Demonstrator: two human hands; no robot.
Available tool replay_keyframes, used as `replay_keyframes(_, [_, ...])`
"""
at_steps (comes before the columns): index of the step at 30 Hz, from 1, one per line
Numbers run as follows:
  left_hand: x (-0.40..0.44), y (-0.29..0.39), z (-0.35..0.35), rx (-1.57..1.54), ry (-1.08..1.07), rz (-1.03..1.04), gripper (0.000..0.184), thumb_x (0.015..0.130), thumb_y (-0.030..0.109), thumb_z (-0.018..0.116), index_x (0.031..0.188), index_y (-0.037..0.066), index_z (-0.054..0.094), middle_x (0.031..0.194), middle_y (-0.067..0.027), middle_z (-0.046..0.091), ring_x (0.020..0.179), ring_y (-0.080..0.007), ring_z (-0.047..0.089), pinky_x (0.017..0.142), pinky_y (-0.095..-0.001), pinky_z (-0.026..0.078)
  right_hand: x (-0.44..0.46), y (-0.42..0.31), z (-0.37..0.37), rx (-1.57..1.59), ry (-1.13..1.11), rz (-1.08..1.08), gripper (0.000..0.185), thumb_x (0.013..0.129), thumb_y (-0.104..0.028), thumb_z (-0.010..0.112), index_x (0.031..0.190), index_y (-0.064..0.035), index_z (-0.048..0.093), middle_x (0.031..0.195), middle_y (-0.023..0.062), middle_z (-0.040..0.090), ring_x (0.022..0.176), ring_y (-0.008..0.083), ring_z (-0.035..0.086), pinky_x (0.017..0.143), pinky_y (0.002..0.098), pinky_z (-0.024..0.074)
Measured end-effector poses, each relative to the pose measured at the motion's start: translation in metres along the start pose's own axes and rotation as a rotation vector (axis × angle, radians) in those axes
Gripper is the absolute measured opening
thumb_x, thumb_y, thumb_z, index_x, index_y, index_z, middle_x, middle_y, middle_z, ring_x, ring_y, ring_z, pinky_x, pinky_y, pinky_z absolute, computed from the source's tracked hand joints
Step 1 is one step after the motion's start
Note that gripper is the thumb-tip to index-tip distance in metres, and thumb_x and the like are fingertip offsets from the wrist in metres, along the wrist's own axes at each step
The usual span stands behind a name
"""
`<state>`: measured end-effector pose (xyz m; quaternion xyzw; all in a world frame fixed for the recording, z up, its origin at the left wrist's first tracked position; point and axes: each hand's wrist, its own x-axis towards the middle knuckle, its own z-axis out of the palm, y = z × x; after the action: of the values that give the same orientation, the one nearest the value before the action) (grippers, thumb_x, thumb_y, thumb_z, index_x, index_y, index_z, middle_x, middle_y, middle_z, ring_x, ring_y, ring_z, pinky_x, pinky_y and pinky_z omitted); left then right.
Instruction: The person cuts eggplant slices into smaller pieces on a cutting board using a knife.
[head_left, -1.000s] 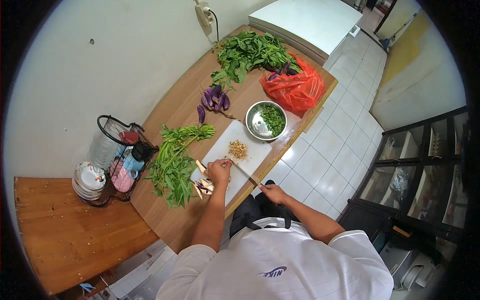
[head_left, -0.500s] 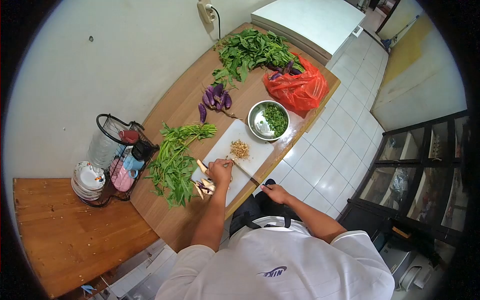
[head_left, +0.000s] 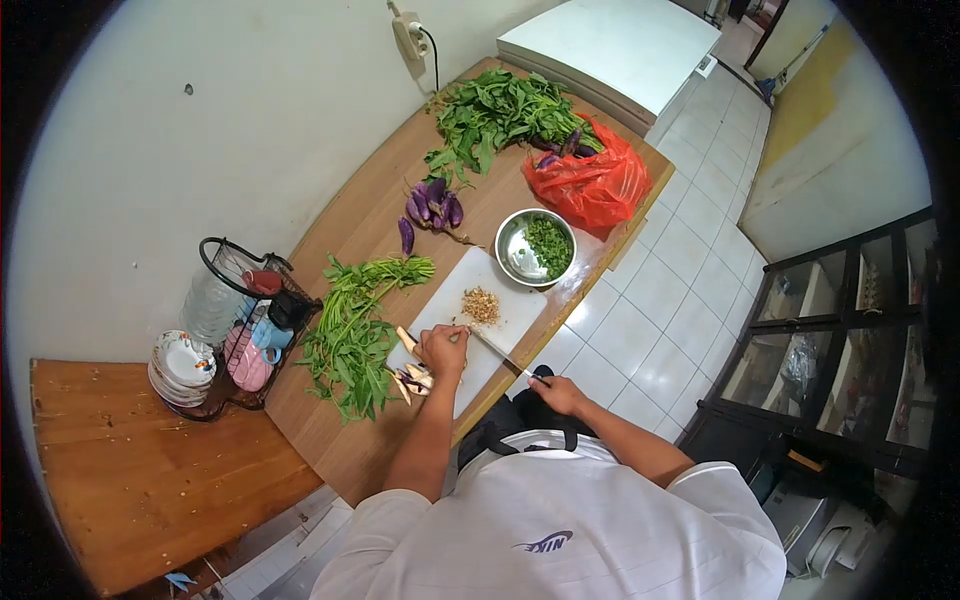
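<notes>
On the white cutting board, which lies on the worktop, a heap of chopped pale bits sits just past the tip of the knife. The person's right hand has its fingers clamped on the knife's handle, out by the worktop's edge, with the blade slanting over the board. The left hand is bent down near the tip; whether its fingers pinch anything cannot be told. Long pale pieces crowd beside that hand and are partly hidden by it. A bunch of leafy greens lies along the board's left side. At the far end, a metal bowl of cut greens stands close against the board. Purple eggplants lie beyond, then a red plastic bag and more greens. To the left stand a dish rack and stacked plates.
</notes>
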<state>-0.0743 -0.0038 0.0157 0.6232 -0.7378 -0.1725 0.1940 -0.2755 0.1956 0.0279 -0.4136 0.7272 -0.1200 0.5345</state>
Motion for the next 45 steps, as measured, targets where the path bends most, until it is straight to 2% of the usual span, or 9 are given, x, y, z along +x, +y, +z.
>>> replay_keyframes(14, [-0.01,-0.004,-0.013,0.17,-0.028,0.289,0.014,0.084,0.029,0.078,0.096,0.025,0.084,0.091,0.0055,0.072,0.098,-0.0215,0.058,0.09,-0.044,0.035,0.002,-0.037,-0.004,0.097,-0.03,0.092,0.08,0.098,-0.072,0.043,0.112,-0.0005,0.075,0.101,0.029,0.073,0.102,0.0437,0.071,0.093,0.0475,0.0536])
replay_keyframes(17, [-0.01,-0.011,-0.011,0.136,-0.039,0.257,0.013,0.083,0.03,0.079,0.095,0.026,0.084,0.093,0.0064,0.073,0.098,-0.0202,0.058,0.093,-0.0443,0.035,-0.006,-0.02,-0.011,0.139,-0.099,0.18,0.079,0.097,-0.074,0.046,0.105,-0.0016,0.076,0.099,0.0245,0.074,0.099,0.0385,0.071,0.091,0.0451,0.0536])
replay_keyframes(23, [-0.018,-0.018,-0.016,-0.046,0.13,-0.119,0.013,0.083,0.031,0.081,0.094,0.026,0.084,0.095,0.0059,0.076,0.098,-0.0217,0.062,0.093,-0.0403,0.041,-0.004,0.001,-0.002,0.05,0.013,0.022,0.076,0.098,-0.072,0.046,0.106,-0.0029,0.076,0.098,0.0247,0.074,0.099,0.0399,0.071,0.092,0.046,0.0533])
replay_keyframes(25, [-0.022,-0.028,-0.018,-0.041,0.146,-0.123,0.013,0.083,0.032,0.081,0.094,0.026,0.084,0.094,0.0058,0.075,0.097,-0.0214,0.062,0.093,-0.0404,0.041,0.005,-0.004,0.007,-0.046,-0.008,-0.09,0.077,0.098,-0.073,0.045,0.108,-0.0035,0.076,0.101,0.0261,0.074,0.102,0.043,0.07,0.094,0.0471,0.0528])
replay_keyframes(30, [-0.042,-0.037,-0.048,-0.063,0.109,-0.167,0.013,0.084,0.033,0.08,0.095,0.026,0.083,0.095,0.0066,0.075,0.101,-0.0231,0.061,0.096,-0.0449,0.041,0.034,-0.024,0.032,-0.103,-0.029,-0.079,0.075,0.099,-0.072,0.044,0.116,-0.0063,0.075,0.106,0.0262,0.074,0.108,0.0451,0.069,0.096,0.0478,0.0527])
replay_keyframes(32, [-0.053,-0.039,-0.062,-0.088,0.109,-0.153,0.014,0.085,0.033,0.079,0.096,0.025,0.083,0.095,0.0053,0.075,0.105,-0.0241,0.062,0.096,-0.046,0.042,0.043,-0.031,0.029,-0.033,0.095,-0.145,0.072,0.099,-0.071,0.043,0.118,-0.0085,0.075,0.106,0.026,0.074,0.107,0.0442,0.069,0.095,0.0479,0.0535])
replay_keyframes(37, [-0.073,-0.063,-0.077,-0.075,0.075,-0.135,0.016,0.086,0.033,0.078,0.098,0.024,0.083,0.1,0.0053,0.073,0.113,-0.0251,0.06,0.101,-0.0481,0.039,0.064,-0.025,0.002,-0.048,0.015,0.016,0.074,0.096,-0.074,0.045,0.127,-0.0118,0.071,0.114,0.0292,0.072,0.113,0.0458,0.067,0.097,0.0495,0.0536])
replay_keyframes(40, [-0.08,-0.069,-0.083,-0.082,0.05,-0.129,0.016,0.086,0.033,0.078,0.099,0.025,0.083,0.101,0.0062,0.073,0.116,-0.0239,0.059,0.103,-0.0475,0.037,0.037,-0.042,-0.006,-0.094,0.044,-0.136,0.075,0.096,-0.074,0.045,0.127,-0.0123,0.072,0.115,0.0268,0.072,0.113,0.0452,0.067,0.097,0.0492,0.0536])
replay_keyframes(45, [-0.072,-0.061,-0.091,-0.089,-0.035,-0.149,0.015,0.085,0.029,0.079,0.099,0.025,0.083,0.102,0.0074,0.073,0.116,-0.0224,0.058,0.103,-0.0461,0.036,0.017,-0.077,0.002,-0.256,0.122,-0.007,0.064,0.098,-0.066,0.047,0.114,-0.0109,0.075,0.106,0.0212,0.075,0.106,0.0392,0.071,0.09,0.0494,0.0557])
